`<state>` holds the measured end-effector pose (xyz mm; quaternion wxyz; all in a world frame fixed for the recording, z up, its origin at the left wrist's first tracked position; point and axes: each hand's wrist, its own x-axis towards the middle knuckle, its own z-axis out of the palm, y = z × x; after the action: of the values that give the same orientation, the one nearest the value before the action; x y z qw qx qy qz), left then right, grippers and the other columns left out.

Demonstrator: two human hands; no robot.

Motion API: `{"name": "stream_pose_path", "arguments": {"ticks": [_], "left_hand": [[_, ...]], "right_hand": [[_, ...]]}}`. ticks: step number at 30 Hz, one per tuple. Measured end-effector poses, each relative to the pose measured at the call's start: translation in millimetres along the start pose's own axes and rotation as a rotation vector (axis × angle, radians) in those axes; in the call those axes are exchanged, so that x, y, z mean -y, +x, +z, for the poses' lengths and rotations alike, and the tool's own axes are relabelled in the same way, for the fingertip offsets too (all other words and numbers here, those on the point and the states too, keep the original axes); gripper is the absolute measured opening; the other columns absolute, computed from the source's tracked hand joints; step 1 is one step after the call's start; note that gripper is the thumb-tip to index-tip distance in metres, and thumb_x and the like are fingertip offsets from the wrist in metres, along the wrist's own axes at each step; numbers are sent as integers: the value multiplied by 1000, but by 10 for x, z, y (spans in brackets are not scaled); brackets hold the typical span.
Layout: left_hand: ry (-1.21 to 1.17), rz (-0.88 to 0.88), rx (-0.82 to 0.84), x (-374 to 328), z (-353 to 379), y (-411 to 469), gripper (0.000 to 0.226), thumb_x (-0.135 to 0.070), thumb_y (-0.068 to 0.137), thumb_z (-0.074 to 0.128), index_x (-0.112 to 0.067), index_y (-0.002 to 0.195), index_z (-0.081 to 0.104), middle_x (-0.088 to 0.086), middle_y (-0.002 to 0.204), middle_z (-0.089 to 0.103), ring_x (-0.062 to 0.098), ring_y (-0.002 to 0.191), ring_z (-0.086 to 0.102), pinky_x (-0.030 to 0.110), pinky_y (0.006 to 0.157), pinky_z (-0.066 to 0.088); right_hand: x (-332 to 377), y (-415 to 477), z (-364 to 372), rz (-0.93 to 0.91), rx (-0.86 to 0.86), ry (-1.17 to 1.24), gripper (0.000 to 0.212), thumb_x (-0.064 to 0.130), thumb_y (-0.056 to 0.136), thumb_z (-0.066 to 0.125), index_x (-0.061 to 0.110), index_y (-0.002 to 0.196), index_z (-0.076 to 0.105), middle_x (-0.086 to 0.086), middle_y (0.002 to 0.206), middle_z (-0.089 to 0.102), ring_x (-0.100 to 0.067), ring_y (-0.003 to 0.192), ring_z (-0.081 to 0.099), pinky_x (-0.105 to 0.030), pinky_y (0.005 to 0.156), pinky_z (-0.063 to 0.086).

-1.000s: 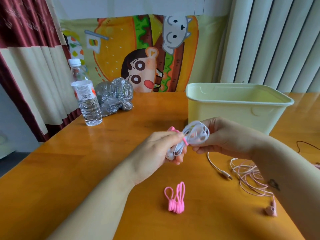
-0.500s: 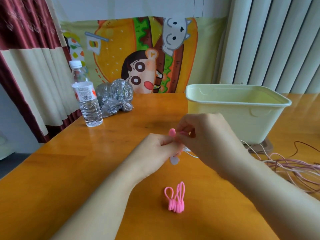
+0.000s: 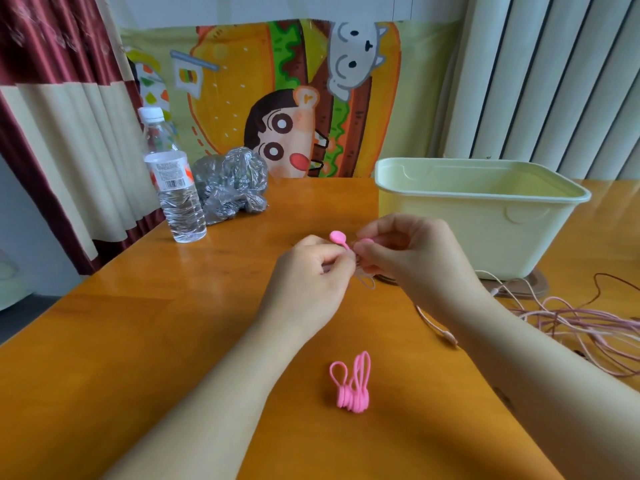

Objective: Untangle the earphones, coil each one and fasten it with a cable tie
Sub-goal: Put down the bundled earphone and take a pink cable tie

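Note:
My left hand (image 3: 308,282) is curled round a coiled white earphone (image 3: 366,283). Only a small loop of it shows below my fingers. A pink cable tie (image 3: 335,236) sticks up between my hands, its round end free above my left hand. My right hand (image 3: 408,251) pinches the tie's other end close against my left fingertips. A bundle of spare pink cable ties (image 3: 351,386) lies on the table nearer to me. Tangled pink earphones (image 3: 581,320) are spread on the table to the right, partly behind my right forearm, with their plug (image 3: 448,337) lying beside that arm.
A pale green plastic bin (image 3: 485,216) stands behind my right hand. A water bottle (image 3: 176,192) and a crumpled plastic bag (image 3: 232,187) sit at the back left of the wooden table (image 3: 156,341). A dark cord (image 3: 609,282) runs along the far right.
The white coil, open to view in my right hand a second ago, is now hidden between both hands. My right hand has moved over it and taken hold of the pink tie's end.

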<state>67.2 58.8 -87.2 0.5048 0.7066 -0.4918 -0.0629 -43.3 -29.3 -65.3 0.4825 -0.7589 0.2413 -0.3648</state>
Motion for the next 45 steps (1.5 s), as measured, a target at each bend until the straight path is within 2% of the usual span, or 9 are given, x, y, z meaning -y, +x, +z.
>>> {"name": "stream_pose_path", "arguments": {"ticks": [10,14,19,25,29,33,37,41,45], "left_hand": [[-85,104,-16,139,67,39,16,-22,92,60,-20,93,76,-10,90,63,3,73,58,24,63,50],[-79,129,-117,130,105,32,12,-21,90,62,-21,91,74,-13,86,63,2,79,60,17,62,48],[-221,77,-151,106,88,28,16,-38,83,67,-33,90,54,-4,83,67,13,76,68,32,58,53],[-222,100,-169,75,72,6,7,-33,85,63,-28,81,62,-6,71,69,16,70,67,29,53,49],[-232,30,-189,21,77,-9,12,-30,88,64,-23,78,63,-6,64,68,14,55,61,25,46,45],[-521,-180,-164,-37,86,-7,8,-21,89,63,-16,84,65,-2,70,71,11,67,68,21,57,51],[-984,-441,-105,-117,45,17,11,-9,93,54,-8,84,61,0,66,68,7,62,65,17,53,51],[-1081,-613,-40,-111,15,2,17,-15,91,55,-10,79,64,-1,56,60,7,47,56,17,38,34],[-1213,-673,-130,-99,0,25,18,-14,91,55,-8,78,66,0,61,62,6,50,56,17,49,40]], "right_hand": [[-12,52,-23,329,22,564,5,2,80,66,3,85,64,-11,76,66,-12,60,63,-19,63,56],[2,28,39,263,-51,516,4,-1,83,65,3,84,64,-10,74,67,-15,62,63,-22,62,56],[29,-19,47,184,-60,420,7,5,81,70,1,85,66,-17,77,69,-20,65,64,-28,67,57],[21,-36,71,39,-74,204,2,4,83,68,6,83,67,-12,70,72,-18,61,66,-30,65,56],[1,-52,100,-43,-78,176,2,6,83,69,6,84,67,-8,71,72,-18,62,70,-23,58,53],[5,-75,118,-112,-76,193,3,5,83,69,7,84,68,-3,71,72,-8,61,68,-16,56,48],[-3,-91,150,-210,-24,91,12,4,83,68,15,81,69,1,79,73,-8,74,70,-21,69,54],[-41,-114,136,-298,55,-91,16,5,83,68,21,83,69,6,86,71,-9,85,68,-34,80,56],[-80,-115,137,-410,16,-265,13,10,80,73,21,86,72,9,88,66,-6,93,61,-25,82,50]]}}
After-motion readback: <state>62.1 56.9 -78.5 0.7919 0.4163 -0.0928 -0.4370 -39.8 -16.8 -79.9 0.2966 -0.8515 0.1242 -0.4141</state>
